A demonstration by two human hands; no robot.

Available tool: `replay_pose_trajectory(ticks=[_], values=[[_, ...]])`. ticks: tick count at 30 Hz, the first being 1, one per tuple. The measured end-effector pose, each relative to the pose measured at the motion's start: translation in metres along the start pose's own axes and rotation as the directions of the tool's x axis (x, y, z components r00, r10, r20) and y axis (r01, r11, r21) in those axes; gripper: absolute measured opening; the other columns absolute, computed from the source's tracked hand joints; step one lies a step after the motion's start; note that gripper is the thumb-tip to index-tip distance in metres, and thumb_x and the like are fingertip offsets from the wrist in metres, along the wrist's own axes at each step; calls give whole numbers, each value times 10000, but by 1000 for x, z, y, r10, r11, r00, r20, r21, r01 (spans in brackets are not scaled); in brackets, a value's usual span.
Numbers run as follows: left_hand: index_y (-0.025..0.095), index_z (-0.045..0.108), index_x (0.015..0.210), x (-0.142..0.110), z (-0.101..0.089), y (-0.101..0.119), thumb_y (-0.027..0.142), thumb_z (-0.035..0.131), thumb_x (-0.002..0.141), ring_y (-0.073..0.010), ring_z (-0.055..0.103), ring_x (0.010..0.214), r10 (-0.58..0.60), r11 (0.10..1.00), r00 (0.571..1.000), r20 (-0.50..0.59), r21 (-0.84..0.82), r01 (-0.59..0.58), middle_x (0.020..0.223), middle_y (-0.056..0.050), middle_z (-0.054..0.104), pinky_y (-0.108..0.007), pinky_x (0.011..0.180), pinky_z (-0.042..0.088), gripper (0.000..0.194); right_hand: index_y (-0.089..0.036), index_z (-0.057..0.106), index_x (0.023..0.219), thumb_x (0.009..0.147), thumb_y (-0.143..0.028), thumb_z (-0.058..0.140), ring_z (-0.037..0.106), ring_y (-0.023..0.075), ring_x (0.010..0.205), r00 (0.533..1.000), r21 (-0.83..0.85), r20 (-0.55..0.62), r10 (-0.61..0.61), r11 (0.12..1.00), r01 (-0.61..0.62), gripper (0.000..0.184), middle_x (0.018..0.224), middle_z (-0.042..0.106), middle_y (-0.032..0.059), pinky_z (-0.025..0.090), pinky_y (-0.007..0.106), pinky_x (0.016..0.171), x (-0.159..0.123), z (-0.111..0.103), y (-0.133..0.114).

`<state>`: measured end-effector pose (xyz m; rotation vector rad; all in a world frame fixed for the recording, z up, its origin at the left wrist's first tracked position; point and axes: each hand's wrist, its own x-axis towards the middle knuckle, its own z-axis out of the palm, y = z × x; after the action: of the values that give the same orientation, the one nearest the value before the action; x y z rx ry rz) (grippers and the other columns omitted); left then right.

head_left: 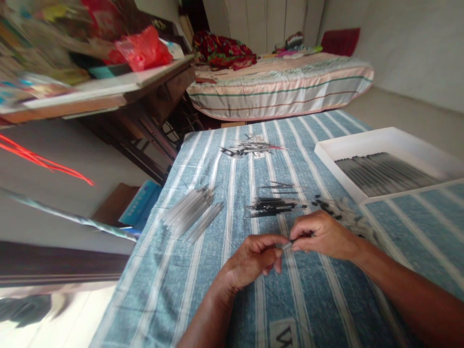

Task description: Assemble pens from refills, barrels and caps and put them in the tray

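Note:
Over the front middle of the striped cloth, my two hands meet fingertip to fingertip. My left hand (253, 258) pinches a short translucent pen part (286, 245) between thumb and forefinger. Closed on its dark end is my right hand (322, 237); fingers partly hide that small black piece. Just beyond them lies a bundle of thin black pen refills (271, 206), with a few loose ones behind it. Small clear parts with black ends (348, 217) are heaped beyond my right wrist. Translucent pen barrels (190, 210) lie side by side to the left.
A white tray (357, 191) at the right holds a row of dark-filled pens (386, 171). More thin parts (250, 147) are scattered at the table's far end. A wooden desk (119, 99) with a red plastic bag (145, 48) stands left; a bed (282, 92) is behind.

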<state>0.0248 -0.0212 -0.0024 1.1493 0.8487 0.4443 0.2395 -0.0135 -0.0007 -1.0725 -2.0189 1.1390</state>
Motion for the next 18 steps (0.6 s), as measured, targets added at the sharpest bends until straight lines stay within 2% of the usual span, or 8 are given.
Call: replay_pose_trajectory(ticks=[18], values=[[172,676,1069,0,-1,5,270,515,849,-51,356,448,-21,979,1000,-6,205,22,599,25,567,-193,456,287,290,-142,679,733,757,-231,597,564,98,481,989,108,71,127,985,-134,124,562,604,-8,427,184,466,1,1,1]])
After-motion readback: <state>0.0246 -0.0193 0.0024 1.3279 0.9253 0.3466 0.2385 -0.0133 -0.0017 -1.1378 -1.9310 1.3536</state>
